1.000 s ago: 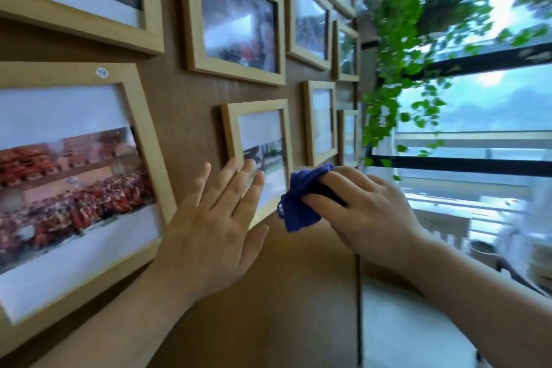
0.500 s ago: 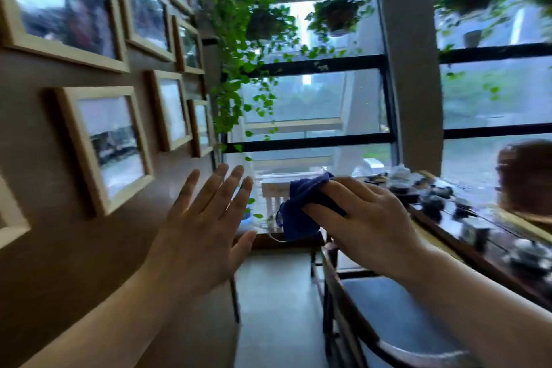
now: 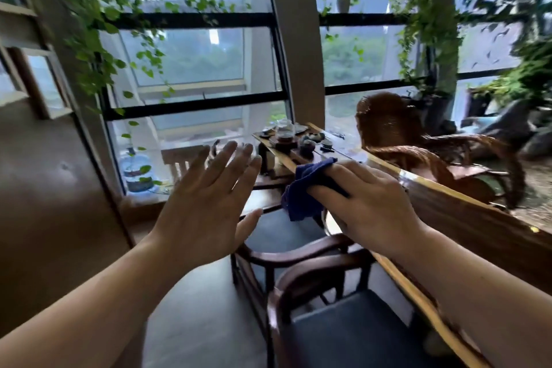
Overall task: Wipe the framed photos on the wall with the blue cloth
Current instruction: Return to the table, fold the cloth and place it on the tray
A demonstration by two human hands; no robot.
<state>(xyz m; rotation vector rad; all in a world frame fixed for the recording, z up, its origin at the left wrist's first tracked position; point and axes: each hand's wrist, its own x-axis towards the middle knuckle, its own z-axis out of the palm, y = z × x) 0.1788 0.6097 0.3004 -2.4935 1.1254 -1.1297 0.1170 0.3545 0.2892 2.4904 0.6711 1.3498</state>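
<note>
My right hand point(image 3: 367, 203) is closed around the bunched blue cloth point(image 3: 304, 191), which hangs out to the left of my fingers in mid-air above a chair. My left hand point(image 3: 206, 206) is raised beside it, palm forward, fingers spread and holding nothing. Only blurred edges of the framed photos point(image 3: 44, 84) show on the brown wall point(image 3: 44, 203) at the far left, well away from both hands.
Two dark wooden chairs point(image 3: 313, 293) with blue seats stand right below my hands. A long wooden table point(image 3: 448, 203) with a tea set point(image 3: 292, 137) runs along the right, a wicker chair point(image 3: 418, 140) behind it. Large windows with hanging vines point(image 3: 98, 24) fill the background.
The view has swung right, away from the photo wall toward the windows and table. The frames slid off to the left edge. Both hands keep the same pose, the cloth still gripped.
</note>
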